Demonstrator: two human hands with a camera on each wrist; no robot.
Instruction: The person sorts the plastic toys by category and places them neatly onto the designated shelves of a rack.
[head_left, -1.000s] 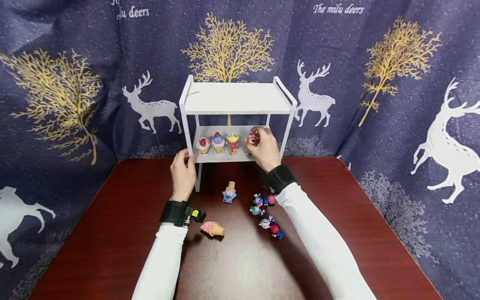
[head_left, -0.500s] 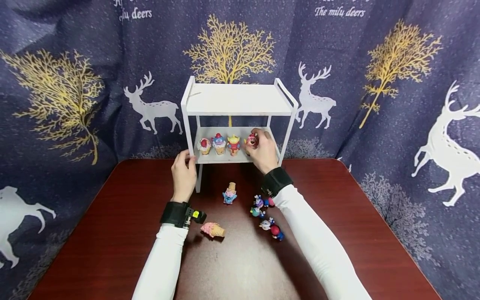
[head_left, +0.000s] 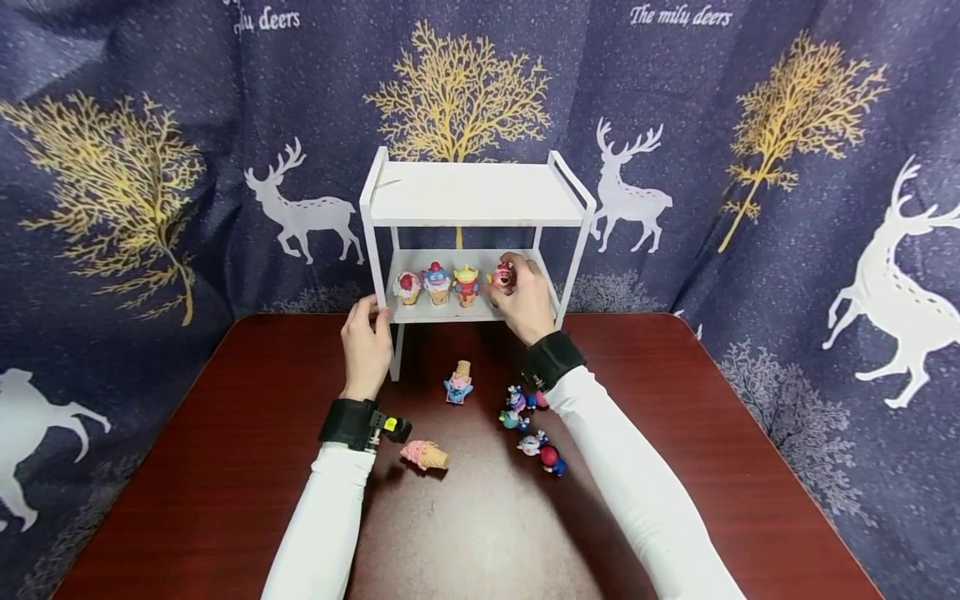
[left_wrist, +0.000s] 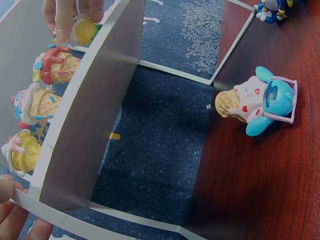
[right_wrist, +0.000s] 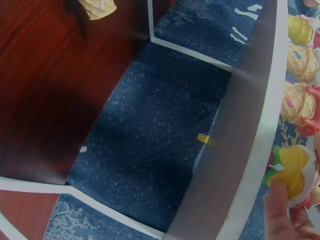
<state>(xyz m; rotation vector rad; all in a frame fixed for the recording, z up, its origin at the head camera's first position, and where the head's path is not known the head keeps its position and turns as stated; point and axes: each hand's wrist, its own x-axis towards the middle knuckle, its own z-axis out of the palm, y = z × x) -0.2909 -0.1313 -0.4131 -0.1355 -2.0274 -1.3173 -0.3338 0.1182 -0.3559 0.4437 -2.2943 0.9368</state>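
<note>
My right hand (head_left: pixel 527 304) holds a pink ice-cream figurine (head_left: pixel 501 277) at the right end of the rack's lower shelf. In the right wrist view, its yellow base (right_wrist: pixel 292 170) with a green edge shows by the fingertips. Left of it, three cone figurines stand in a row: one with a red ball (head_left: pixel 407 287), a blue-faced one (head_left: pixel 437 283) and a yellow-topped red one (head_left: pixel 466 287). My left hand (head_left: pixel 366 346) grips the left front post of the white rack (head_left: pixel 461 193), thumb in front. In the left wrist view, its fingers (left_wrist: pixel 12 220) curl round the white bar.
Below the rack, a blue winged cone figurine (head_left: pixel 458 387) lies on the dark red table (head_left: pixel 225 467). Nearer lies a pink ice-cream cone figurine (head_left: pixel 425 455). Several small figurines (head_left: pixel 529 445) are grouped beside the right forearm. A deer-patterned curtain (head_left: pixel 307 217) hangs behind.
My right hand and the pink figurine have shifted very slightly left along the shelf. The left hand keeps its grip on the post; the head view has tilted a little.
</note>
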